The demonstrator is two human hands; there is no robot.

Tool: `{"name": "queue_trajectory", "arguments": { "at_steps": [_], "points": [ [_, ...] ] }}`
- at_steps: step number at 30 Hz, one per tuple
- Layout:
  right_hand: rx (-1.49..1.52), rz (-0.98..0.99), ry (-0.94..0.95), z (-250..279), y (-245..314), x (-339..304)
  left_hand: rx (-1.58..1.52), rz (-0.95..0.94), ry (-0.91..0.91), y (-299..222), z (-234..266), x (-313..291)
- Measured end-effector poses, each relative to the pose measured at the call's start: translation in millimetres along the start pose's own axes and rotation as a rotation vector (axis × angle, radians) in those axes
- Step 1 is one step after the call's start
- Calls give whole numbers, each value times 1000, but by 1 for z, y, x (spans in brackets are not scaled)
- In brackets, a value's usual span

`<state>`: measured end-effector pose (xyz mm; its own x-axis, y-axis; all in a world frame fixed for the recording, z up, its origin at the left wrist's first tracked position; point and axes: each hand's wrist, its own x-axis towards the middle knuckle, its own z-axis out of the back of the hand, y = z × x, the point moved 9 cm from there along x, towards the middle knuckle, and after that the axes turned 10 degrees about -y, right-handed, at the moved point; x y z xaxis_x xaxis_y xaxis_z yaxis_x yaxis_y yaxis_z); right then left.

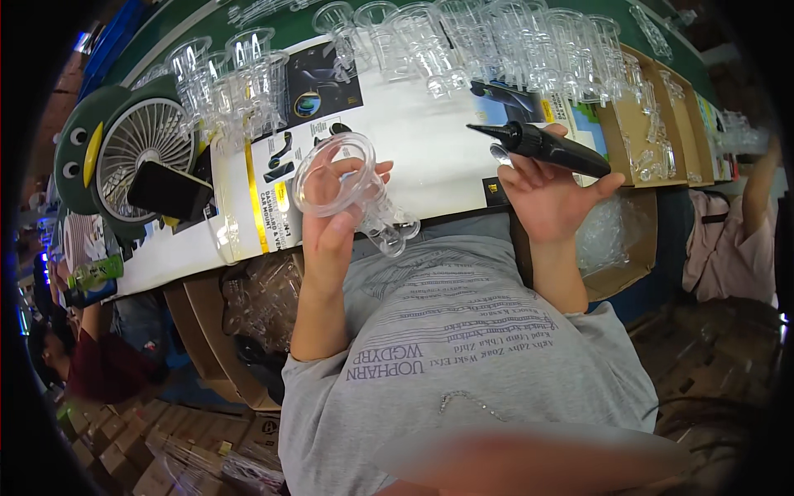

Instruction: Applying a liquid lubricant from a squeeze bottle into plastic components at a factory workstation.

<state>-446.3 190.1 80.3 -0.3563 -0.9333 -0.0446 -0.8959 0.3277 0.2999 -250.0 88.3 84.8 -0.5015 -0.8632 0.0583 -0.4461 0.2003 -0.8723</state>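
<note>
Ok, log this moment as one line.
left hand: holding clear plastic part | right hand: holding black nozzle bottle | beyond: more clear parts

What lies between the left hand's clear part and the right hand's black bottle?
Left fingertips, then a stretch of white sheet, in the head view.

A bright light (83, 40) shows past the green worktop (291, 23); brown boxes (124, 450) crowd well back from its near left corner.
</note>
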Motion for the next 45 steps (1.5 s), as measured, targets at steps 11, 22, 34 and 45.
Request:
{"name": "queue_trajectory", "arguments": {
  "at_steps": [11,22,34,45],
  "points": [
    [29,-5,-183,5,-3,3,-43,87,26,8,8,-6],
    [-317,217,-234,-17,11,-9,561,-212,-52,-11,-7,-3],
    [-835,268,-18,-63,6,-44,731,-457,-103,-31,-13,-12],
    [-776,277,-241,-63,1,-39,951,-662,-16,-46,-25,-17]
  ]
}}
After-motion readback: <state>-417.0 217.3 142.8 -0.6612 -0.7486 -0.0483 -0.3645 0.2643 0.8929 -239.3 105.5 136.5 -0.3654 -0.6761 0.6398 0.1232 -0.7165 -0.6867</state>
